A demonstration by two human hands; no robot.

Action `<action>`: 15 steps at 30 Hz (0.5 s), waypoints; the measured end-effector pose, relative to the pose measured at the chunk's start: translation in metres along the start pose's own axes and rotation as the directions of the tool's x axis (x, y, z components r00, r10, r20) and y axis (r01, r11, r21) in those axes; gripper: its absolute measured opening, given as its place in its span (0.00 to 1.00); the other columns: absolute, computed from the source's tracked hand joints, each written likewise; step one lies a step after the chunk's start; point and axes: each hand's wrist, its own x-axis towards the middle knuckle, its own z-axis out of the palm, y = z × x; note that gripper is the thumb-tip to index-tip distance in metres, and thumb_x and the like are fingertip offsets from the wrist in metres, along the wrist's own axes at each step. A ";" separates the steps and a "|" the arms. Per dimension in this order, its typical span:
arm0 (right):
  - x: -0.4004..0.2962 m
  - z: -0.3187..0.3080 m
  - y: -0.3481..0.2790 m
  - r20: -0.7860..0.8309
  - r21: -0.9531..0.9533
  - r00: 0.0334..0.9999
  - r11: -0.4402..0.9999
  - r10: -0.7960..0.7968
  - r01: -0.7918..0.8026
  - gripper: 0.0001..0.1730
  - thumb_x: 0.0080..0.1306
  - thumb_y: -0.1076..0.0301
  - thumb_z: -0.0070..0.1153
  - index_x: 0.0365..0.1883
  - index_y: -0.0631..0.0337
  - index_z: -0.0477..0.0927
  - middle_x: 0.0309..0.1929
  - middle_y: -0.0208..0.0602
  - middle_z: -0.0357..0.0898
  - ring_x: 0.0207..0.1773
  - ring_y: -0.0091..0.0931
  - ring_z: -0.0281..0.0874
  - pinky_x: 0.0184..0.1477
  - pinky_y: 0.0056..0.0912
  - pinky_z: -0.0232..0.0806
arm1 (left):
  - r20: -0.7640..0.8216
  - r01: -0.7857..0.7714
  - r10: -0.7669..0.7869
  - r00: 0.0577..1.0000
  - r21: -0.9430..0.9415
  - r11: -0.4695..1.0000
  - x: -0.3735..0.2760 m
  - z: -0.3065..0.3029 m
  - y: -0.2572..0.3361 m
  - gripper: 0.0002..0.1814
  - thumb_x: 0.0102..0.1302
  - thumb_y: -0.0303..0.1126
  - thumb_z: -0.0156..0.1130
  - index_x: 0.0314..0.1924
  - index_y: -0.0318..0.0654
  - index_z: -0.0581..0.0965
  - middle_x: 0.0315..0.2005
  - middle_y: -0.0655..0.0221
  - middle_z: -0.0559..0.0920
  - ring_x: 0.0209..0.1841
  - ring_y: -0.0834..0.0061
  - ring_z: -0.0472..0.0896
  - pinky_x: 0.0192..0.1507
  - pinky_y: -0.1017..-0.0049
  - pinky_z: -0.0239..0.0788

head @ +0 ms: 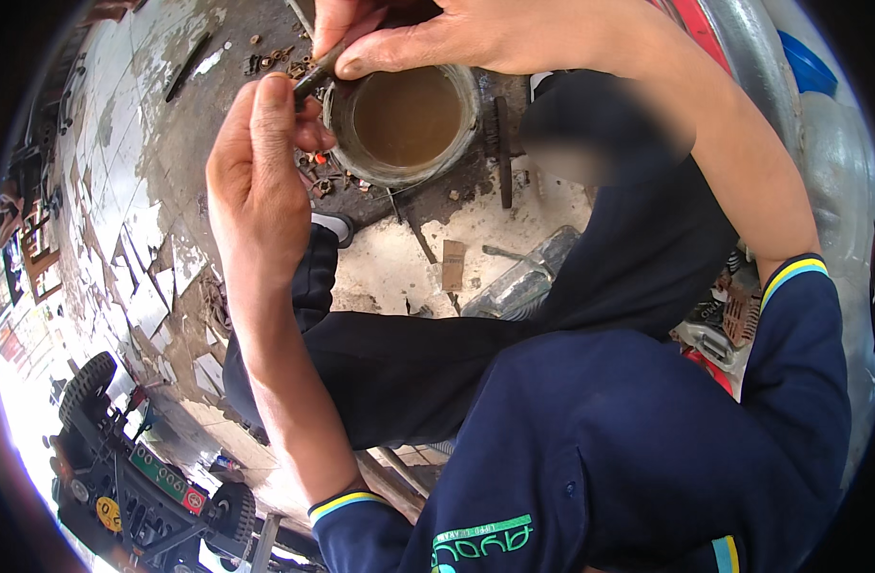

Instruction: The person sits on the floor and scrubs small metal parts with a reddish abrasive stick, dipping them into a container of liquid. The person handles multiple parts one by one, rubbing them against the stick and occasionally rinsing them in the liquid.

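Above the near edge of a round bucket (473,107) of murky brown liquid, both hands grip a dark, slim rod-like part (315,77). My left hand (265,150) pinches its lower end between thumb and fingers. The thumb of my right hand (408,43) presses on its upper end, and the fingers reach past the picture's top edge. What else those fingers touch is hidden. To the right of the bucket a dark wire brush (504,150) lies on the floor.
Small rusty metal parts (272,59) lie on the floor left of the bucket. A dark flat strip (187,66) lies farther left. Nearer my legs are a cardboard piece (452,265) and a clear plastic container (523,279). A wheeled vehicle (144,473) stands at lower left.
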 end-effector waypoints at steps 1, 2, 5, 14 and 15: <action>0.000 -0.001 0.000 0.005 -0.036 1.000 0.999 0.005 -0.005 0.09 0.67 0.71 0.58 0.38 0.70 0.78 0.36 0.43 0.81 0.40 0.28 0.80 0.46 0.31 0.71 | 0.003 0.019 -0.019 1.000 -0.001 1.000 -0.001 -0.001 -0.001 0.20 0.78 0.44 0.49 0.40 0.32 0.78 0.27 0.75 0.76 0.31 0.85 0.73 0.36 0.83 0.65; 0.000 -0.002 0.001 0.011 -0.070 1.000 0.997 0.009 -0.008 0.09 0.67 0.71 0.58 0.38 0.70 0.78 0.36 0.43 0.82 0.41 0.29 0.80 0.46 0.32 0.71 | 0.006 0.040 -0.040 0.999 -0.002 0.999 -0.001 -0.003 -0.003 0.21 0.78 0.44 0.49 0.40 0.33 0.78 0.27 0.75 0.76 0.31 0.85 0.73 0.36 0.84 0.64; -0.010 -0.022 -0.014 -0.025 -0.163 0.998 0.985 0.059 -0.062 0.09 0.67 0.70 0.58 0.39 0.70 0.78 0.37 0.44 0.83 0.41 0.31 0.81 0.46 0.33 0.72 | 0.007 0.043 -0.043 0.999 -0.040 0.998 0.008 -0.001 -0.007 0.20 0.78 0.44 0.51 0.40 0.33 0.78 0.27 0.76 0.77 0.31 0.86 0.74 0.36 0.83 0.64; -0.020 -0.040 -0.035 -0.054 -0.199 0.988 0.968 0.146 -0.154 0.11 0.67 0.71 0.57 0.41 0.72 0.78 0.39 0.49 0.83 0.44 0.36 0.83 0.49 0.34 0.73 | 0.250 0.312 -0.358 0.900 0.207 0.927 0.054 0.022 -0.064 0.15 0.74 0.38 0.57 0.50 0.32 0.77 0.35 0.71 0.81 0.39 0.81 0.78 0.48 0.79 0.69; -0.024 -0.041 -0.033 -0.069 -0.230 0.989 0.963 0.127 -0.140 0.11 0.67 0.71 0.57 0.41 0.72 0.78 0.39 0.50 0.83 0.44 0.37 0.83 0.49 0.35 0.73 | 0.277 0.326 -0.376 0.884 0.212 0.921 0.064 0.032 -0.085 0.15 0.74 0.38 0.58 0.50 0.32 0.77 0.36 0.70 0.81 0.39 0.81 0.78 0.47 0.79 0.69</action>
